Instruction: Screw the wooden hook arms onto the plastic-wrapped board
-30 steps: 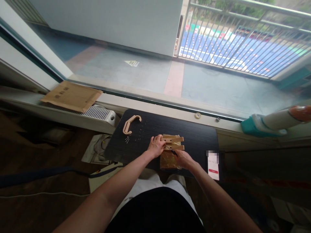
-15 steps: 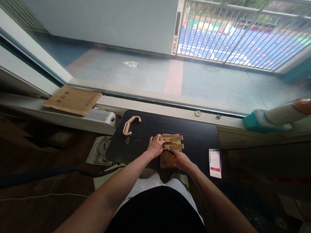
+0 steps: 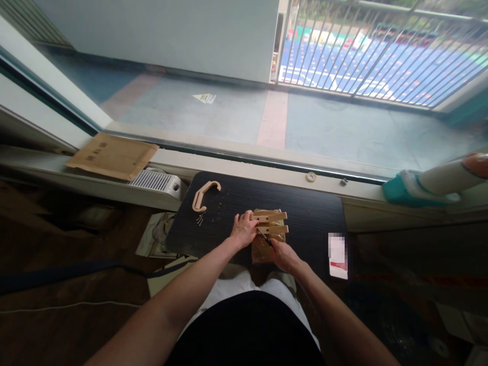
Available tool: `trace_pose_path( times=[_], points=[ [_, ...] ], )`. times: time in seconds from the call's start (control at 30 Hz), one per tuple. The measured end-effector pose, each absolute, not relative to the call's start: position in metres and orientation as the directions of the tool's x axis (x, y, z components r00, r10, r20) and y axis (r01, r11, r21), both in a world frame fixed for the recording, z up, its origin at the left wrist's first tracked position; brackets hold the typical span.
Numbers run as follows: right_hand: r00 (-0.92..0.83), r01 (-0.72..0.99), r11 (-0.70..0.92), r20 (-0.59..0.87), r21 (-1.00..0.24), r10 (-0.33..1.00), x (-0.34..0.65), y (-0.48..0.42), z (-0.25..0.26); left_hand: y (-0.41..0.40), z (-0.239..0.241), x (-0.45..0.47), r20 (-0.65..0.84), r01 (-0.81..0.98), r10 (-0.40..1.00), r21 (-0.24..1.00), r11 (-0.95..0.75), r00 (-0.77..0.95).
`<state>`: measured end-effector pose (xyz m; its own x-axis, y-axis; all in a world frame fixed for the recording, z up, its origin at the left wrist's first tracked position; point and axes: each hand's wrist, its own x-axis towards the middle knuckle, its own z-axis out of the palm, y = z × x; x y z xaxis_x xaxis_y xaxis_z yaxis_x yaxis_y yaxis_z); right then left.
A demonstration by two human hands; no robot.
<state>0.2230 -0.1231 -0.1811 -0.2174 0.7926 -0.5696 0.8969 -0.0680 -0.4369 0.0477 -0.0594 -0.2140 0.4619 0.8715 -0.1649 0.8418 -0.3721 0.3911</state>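
Note:
My left hand (image 3: 244, 231) is closed over the left ends of two pale wooden pieces (image 3: 272, 217) with dark holes. These lie side by side across a brown block (image 3: 263, 250), which looks wrapped in something shiny. In my right hand (image 3: 285, 254) is a thin metal tool (image 3: 265, 236) with a dark handle; its exact kind is too small to tell. The tool's tip points up and left, at the nearer wooden piece by my left fingers. A curved wooden piece (image 3: 199, 197) with hooked ends rests to the left, beside several screws or nails (image 3: 200, 219).
The black table (image 3: 308, 213) stands against the window sill. A pale card or phone with a red mark (image 3: 338, 265) lies at its right edge. On the sill are a tape roll (image 3: 310, 177) and a teal container (image 3: 404, 189). A brown envelope (image 3: 112, 155) covers part of the radiator (image 3: 156, 183).
My right hand and the tool's handle have shifted slightly downward, showing more of the tool. My left hand and the wooden pieces stay in place.

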Motion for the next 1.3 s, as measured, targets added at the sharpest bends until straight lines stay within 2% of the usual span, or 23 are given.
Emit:
trace_pose_path(
  times=[0.13,0.33,0.43,0.63,0.9,1.1,1.3],
  points=[
    [-0.190,0.913,-0.069,-0.570,-0.402,0.799,0.221,-0.124,-0.179,-0.060,-0.213,0.048,-0.179,0.848,0.875,0.394,-0.355,0.450],
    [-0.254,0.944,0.058,-0.600,-0.326,0.759,0.229,-0.106,-0.154,-0.059,-0.212,0.048,-0.197,0.853,0.872,0.385,-0.352,0.448],
    [-0.236,0.960,0.106,-0.541,-0.260,0.807,0.234,-0.094,-0.133,-0.059,-0.212,0.050,-0.191,0.860,0.878,0.375,-0.347,0.438],
    [-0.288,0.951,0.201,-0.441,-0.235,0.850,0.227,-0.087,-0.109,-0.060,-0.212,0.052,-0.188,0.866,0.885,0.370,-0.338,0.426],
    [-0.323,0.937,0.227,-0.411,-0.266,0.853,0.214,-0.079,-0.111,-0.061,-0.214,0.054,-0.146,0.863,0.892,0.359,-0.356,0.428],
    [-0.267,0.959,0.203,-0.395,-0.197,0.879,0.215,-0.078,-0.107,-0.063,-0.208,0.052,-0.158,0.856,0.883,0.367,-0.363,0.442],
    [-0.172,0.981,0.120,-0.399,-0.151,0.901,0.237,-0.085,-0.106,-0.081,-0.192,0.033,-0.020,0.808,0.890,0.430,-0.403,0.455]
  ],
)
